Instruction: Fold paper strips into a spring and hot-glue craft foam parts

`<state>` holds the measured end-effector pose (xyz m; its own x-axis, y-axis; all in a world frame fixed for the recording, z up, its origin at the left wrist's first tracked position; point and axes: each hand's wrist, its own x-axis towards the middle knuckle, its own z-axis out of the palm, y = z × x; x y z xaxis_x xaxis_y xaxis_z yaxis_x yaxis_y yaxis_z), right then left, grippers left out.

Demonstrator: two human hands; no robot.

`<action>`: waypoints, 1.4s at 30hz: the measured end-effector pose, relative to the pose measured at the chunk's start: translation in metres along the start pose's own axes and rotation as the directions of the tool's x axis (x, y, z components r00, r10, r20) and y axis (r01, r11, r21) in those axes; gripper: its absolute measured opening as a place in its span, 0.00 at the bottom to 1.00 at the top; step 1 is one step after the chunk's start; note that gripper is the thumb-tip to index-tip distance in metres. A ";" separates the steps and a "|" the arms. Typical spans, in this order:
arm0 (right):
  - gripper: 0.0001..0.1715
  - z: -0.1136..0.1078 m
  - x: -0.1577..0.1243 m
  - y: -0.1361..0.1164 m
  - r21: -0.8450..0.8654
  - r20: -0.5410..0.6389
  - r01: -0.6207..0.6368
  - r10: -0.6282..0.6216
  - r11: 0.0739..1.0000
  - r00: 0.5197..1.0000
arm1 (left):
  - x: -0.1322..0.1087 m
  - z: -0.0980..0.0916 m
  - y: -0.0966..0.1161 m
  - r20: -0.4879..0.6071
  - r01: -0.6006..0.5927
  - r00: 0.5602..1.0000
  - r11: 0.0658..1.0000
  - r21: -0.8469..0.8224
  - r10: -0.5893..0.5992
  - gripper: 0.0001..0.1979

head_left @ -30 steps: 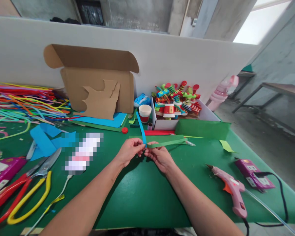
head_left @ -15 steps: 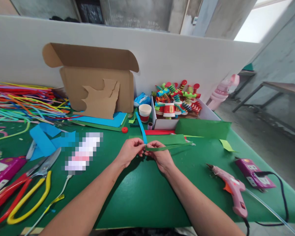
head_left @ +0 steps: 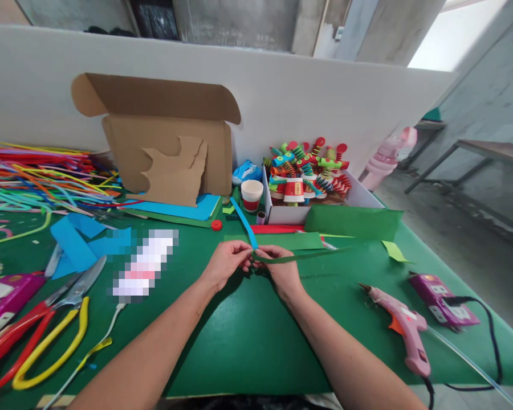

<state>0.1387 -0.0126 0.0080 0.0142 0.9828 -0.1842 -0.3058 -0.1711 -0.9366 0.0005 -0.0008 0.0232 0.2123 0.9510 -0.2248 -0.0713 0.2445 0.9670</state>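
Note:
Before me, my left hand (head_left: 228, 262) and my right hand (head_left: 281, 269) meet, with fingertips pinched together on two narrow paper strips. The blue paper strip (head_left: 245, 222) rises away from the pinch toward the back of the table. From the same spot the green paper strip (head_left: 301, 258) runs out to the right, passing across my right fingers. Both strips meet at a right-angle-like crossing; how they are folded there is hidden by the fingers. Just behind the hands lies a flat piece of green paper (head_left: 286, 241).
A white box (head_left: 288, 216) of finished paper-cup figures stands behind, beside a paper cup (head_left: 252, 196). Large scissors (head_left: 70, 302) and a blue paper roll (head_left: 74, 242) lie left. On the right are a pink glue gun (head_left: 404, 327) and a purple power strip (head_left: 442, 302).
The blue strip's free end has swung slightly left. The green strip's free end has shifted right and is blurred. Both hands stay in nearly the same place.

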 end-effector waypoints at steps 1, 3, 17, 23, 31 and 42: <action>0.17 0.000 0.000 0.000 0.007 -0.016 0.003 -0.003 1.000 1.000 | 0.000 0.000 0.000 -0.006 0.005 1.000 1.000 -0.009 -0.005 0.13; 0.16 -0.001 0.001 0.000 0.040 -0.047 0.002 -0.001 0.999 0.999 | 0.000 0.000 0.001 -0.015 0.009 1.000 0.999 -0.035 -0.009 0.14; 0.14 -0.001 0.002 0.001 -0.020 -0.002 -0.003 0.003 1.000 1.000 | -0.001 -0.004 0.000 0.016 -0.024 1.000 0.986 0.168 0.021 0.11; 0.18 -0.008 0.003 -0.008 0.182 0.037 -0.145 0.141 0.973 0.989 | -0.001 -0.008 0.004 0.054 0.035 0.998 0.993 0.115 -0.041 0.13; 0.15 -0.012 0.008 -0.018 0.406 -0.018 -0.124 0.143 0.906 0.990 | 0.002 -0.018 0.008 0.135 0.088 0.990 0.896 -0.435 -0.031 0.24; 0.20 0.002 -0.006 -0.003 0.260 0.119 -0.154 0.127 0.953 0.985 | -0.003 0.001 -0.001 -0.036 -0.134 0.991 0.988 -0.079 0.132 0.17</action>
<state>0.1375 -0.0178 0.0122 -0.1380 0.9544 -0.2646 -0.5414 -0.2964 -0.7868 0.0009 -0.0039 0.0233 0.1662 0.9810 -0.0998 -0.1760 0.1291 0.9759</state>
